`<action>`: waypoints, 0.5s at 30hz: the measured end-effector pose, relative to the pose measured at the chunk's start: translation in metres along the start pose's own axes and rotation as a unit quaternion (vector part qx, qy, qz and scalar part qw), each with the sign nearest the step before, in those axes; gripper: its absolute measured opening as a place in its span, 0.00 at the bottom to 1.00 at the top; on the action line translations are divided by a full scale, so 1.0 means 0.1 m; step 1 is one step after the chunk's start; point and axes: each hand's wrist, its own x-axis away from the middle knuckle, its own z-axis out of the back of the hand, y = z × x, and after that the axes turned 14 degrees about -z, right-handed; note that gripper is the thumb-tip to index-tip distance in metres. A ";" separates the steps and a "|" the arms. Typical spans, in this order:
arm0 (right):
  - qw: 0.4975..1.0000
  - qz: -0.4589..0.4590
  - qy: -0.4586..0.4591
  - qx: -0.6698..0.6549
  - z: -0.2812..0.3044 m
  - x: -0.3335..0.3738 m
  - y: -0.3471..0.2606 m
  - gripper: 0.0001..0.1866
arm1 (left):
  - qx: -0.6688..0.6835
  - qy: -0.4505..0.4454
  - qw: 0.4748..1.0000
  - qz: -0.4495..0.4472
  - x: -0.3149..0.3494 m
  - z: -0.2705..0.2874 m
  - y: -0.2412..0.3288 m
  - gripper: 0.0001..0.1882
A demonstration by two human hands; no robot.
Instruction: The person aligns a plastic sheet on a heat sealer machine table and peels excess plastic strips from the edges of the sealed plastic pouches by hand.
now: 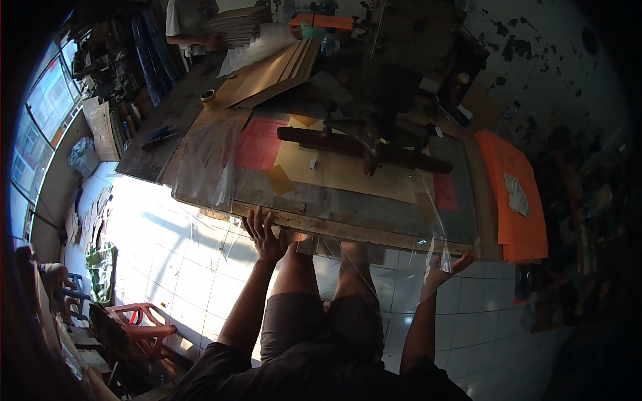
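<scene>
My left hand [265, 235] rests against the front edge of the worktable [354, 232], its fingers apart and pointing up. My right hand [441, 271] is by the table's front right corner, closed on the edge of a clear plastic sheet [433, 252]. One finger stretches right along the table edge. The sheet's outline is hard to follow, with glints near my right hand. Ahead of both hands, a grey board [321, 208] bears a tan panel [328, 170] and a red panel [259, 142]. A dark red bar [314, 139] of a machine lies across the tan panel.
Orange sheets [509, 200] are stacked at the table's right. More clear film [204, 157] lies left, beside brown cardboard [271, 75] and a tape roll [208, 99]. The dark machine [401, 73] towers behind. A red stool [144, 327] stands lower left. Another person [186, 23] is at the back.
</scene>
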 end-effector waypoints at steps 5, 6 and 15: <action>0.999 -0.013 -0.015 0.029 0.03 0.00 -0.05 0.48 | 0.007 0.014 1.000 0.000 0.03 -0.02 -0.03 0.32; 1.000 -0.017 -0.015 0.011 0.03 0.00 -0.05 0.49 | 0.009 0.002 1.000 -0.004 0.02 -0.02 -0.02 0.32; 0.999 -0.036 -0.021 0.004 0.02 0.01 -0.04 0.49 | 0.003 0.030 1.000 0.006 0.05 -0.06 -0.06 0.30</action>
